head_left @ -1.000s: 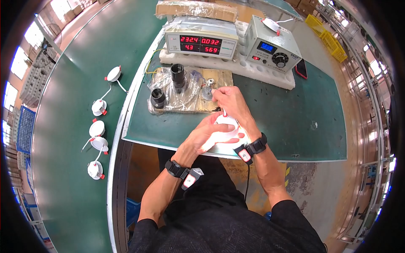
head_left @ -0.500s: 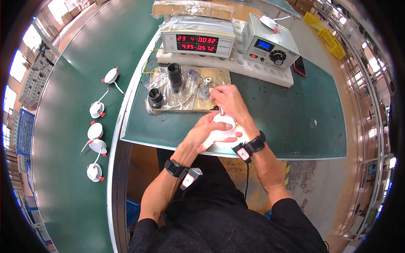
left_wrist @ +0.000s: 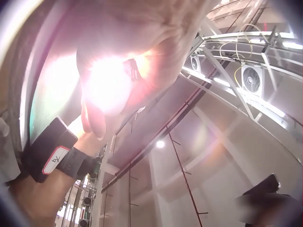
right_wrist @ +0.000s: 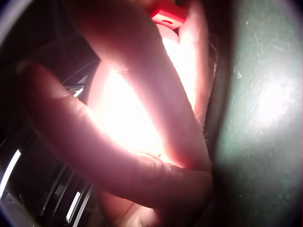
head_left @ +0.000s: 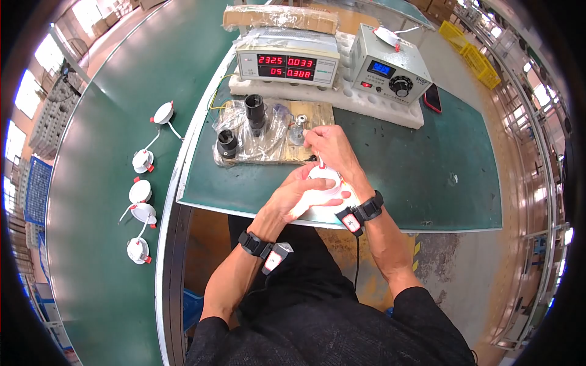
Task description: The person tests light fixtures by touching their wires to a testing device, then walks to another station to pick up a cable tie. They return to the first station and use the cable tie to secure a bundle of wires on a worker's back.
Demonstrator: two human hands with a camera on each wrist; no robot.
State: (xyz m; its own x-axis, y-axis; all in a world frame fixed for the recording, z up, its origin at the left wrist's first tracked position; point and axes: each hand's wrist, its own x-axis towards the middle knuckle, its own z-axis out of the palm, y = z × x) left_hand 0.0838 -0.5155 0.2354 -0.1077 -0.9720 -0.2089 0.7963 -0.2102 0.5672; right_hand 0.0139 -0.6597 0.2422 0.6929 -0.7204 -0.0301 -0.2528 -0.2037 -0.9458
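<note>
A lit round downlight glows strongly in my left hand, with the thumb across it and the other fingers around its side. In the right wrist view its red spring clip shows above the glare. A short white cord runs from the lamp up to my right hand. That hand's fingertips pinch the cord's end right beside the metal contact on the wooden board; the wire tip is hidden by the fingers. In the left wrist view the lamp is mostly white glare.
Two black sockets stand on the plastic-wrapped board. Behind are a power meter with red digits and a grey regulator with another downlight on top, both on white foam. Several downlights lie on the left-hand green surface.
Both hands keep their hold and place. The meter's red digits have changed, the lower right now reading 0.388. The view has shifted slightly.
</note>
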